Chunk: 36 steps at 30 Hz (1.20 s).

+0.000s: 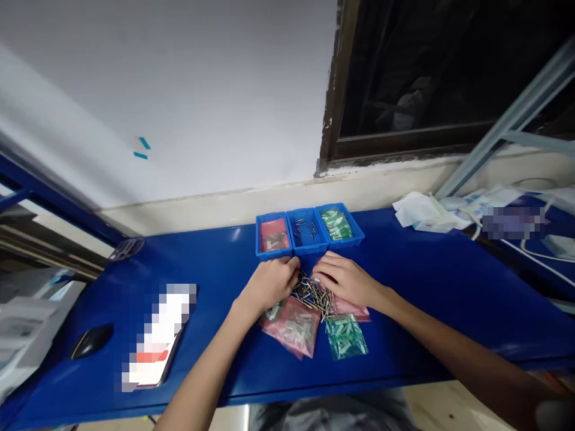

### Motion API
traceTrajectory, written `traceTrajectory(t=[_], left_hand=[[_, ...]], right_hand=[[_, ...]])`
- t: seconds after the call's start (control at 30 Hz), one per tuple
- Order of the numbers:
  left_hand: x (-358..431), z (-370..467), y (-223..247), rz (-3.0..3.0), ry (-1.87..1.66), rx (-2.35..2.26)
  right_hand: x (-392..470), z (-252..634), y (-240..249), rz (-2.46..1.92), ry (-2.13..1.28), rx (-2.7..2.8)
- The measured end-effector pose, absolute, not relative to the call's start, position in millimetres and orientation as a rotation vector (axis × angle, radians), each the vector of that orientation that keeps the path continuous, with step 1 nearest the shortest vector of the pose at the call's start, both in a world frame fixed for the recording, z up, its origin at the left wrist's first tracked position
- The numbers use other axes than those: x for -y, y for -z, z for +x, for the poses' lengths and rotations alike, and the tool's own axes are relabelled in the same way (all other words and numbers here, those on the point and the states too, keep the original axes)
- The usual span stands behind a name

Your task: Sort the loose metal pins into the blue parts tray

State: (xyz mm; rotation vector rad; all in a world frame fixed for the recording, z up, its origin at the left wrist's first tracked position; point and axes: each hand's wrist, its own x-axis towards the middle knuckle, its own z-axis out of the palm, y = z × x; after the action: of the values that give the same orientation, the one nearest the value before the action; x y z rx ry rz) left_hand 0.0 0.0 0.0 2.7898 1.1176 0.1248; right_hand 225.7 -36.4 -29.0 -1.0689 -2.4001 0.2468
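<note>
A loose pile of thin metal pieces (313, 297), shiny and dark with some gold-coloured, lies between my two hands. My left hand (275, 280) is curled at the pile's left edge, its fingertips pinched together. What those fingers hold is hidden. On the opposite side, my right hand (345, 280) bends over the pile and the edge of a pink plastic bag (353, 308); its fingers are closed, and their contents cannot be made out. Pink bags with pale small parts (296, 329) lie nearest me. Beside them is a green bag of white pieces (346, 336).
Three joined blue bins stand behind my hands: a left bin (257, 236) with a pink bag, a middle bin (309, 246) with several metal pieces, a right bin (357, 239) with green bags. A phone (164, 341) and a black mouse (92, 341) lie left; white papers (424, 212) lie right.
</note>
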Motion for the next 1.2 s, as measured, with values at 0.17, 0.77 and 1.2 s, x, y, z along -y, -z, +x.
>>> traceTrajectory(t=[0.17,0.77,1.2], left_hand=[[-1,1,2,2.770,-0.115,-1.106],[8,10,13,2.884,-0.476,-1.060],[7,7,23,2.471,-0.881,-0.880]], right_hand=[[40,226,31,-1.057,-0.237,2.425],[47,218,19,-0.963,-0.104,2.268],[62,173,9,-0.622,0.153,2.471]])
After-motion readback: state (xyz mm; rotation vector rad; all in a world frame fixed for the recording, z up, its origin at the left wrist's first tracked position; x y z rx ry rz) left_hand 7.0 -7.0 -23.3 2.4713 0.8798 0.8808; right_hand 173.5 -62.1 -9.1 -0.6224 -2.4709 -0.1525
